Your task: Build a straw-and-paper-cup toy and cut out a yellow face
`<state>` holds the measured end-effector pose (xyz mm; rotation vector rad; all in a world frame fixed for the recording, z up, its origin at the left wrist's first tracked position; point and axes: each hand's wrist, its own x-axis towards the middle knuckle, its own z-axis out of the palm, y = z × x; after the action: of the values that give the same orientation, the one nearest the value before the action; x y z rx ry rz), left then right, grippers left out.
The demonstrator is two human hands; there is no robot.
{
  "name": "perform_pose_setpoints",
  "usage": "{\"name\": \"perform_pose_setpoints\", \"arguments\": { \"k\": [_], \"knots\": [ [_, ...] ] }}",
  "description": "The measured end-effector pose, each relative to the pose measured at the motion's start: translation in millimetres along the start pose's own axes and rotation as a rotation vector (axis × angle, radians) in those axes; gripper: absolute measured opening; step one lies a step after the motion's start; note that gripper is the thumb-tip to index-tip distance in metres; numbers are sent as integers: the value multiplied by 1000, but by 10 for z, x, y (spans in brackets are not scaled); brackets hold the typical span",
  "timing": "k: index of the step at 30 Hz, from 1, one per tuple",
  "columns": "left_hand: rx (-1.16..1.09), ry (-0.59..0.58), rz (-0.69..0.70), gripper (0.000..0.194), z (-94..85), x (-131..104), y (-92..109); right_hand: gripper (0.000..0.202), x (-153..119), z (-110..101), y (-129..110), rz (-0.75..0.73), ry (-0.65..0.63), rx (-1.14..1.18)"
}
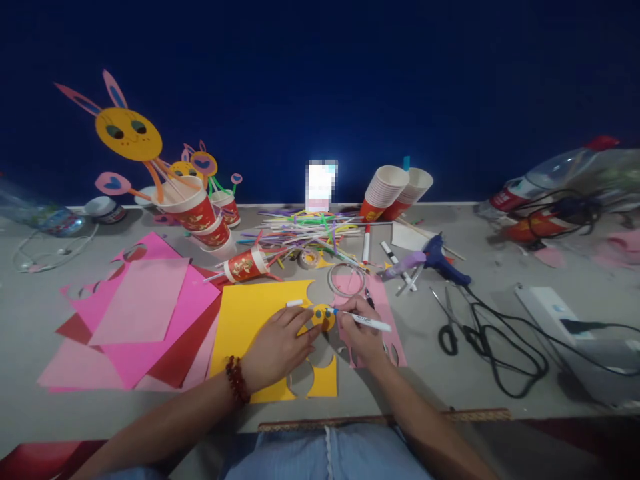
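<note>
A small yellow paper disc with two dark eye shapes lies in front of me. My left hand rests flat with fingers stretched out, its fingertips at the disc's left side and its palm over a yellow sheet. My right hand is closed round a white marker with a blue end; the blue tip is at the disc's upper right edge. Under the right hand lies a pink sheet with cut-out holes. A white cap sits just beyond my left fingers.
Pink and red sheets lie left. Behind stand red paper cups with a yellow paper face, and piled coloured sticks. To the right are scissors, a blue glue gun, black cable and stacked cups.
</note>
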<state>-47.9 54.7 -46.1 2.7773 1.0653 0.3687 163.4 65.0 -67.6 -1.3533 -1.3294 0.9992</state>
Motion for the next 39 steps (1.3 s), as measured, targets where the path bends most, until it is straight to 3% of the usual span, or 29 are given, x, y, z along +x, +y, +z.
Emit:
{"name": "perform_pose_setpoints", "arguments": {
  "k": [9,18,23,27,31,36,39],
  "knots": [
    [7,-10,-6,37,18,-17,5,11,-16,12,-43,8,-58,-52],
    [12,-17,-44,39,8,-10,47,9,20,-24,-50,-43,125,8],
    [26,20,-55,40,59,-31,62,8,-8,-214,-233,-156,146,-62],
    [-17,71,-76,35,68,-40,61,23,-84,-505,-307,-392,22,-303],
    [-119,148,-87,26,10,-29,73,51,-133,-713,-208,-547,-121,-583],
    [-241,218,-149,16,-156,-7,114,87,-85,-737,-104,-631,-279,-738],
    [-264,227,-181,16,-254,-7,80,81,-31,-679,-164,-661,-289,-717]
  ]
}}
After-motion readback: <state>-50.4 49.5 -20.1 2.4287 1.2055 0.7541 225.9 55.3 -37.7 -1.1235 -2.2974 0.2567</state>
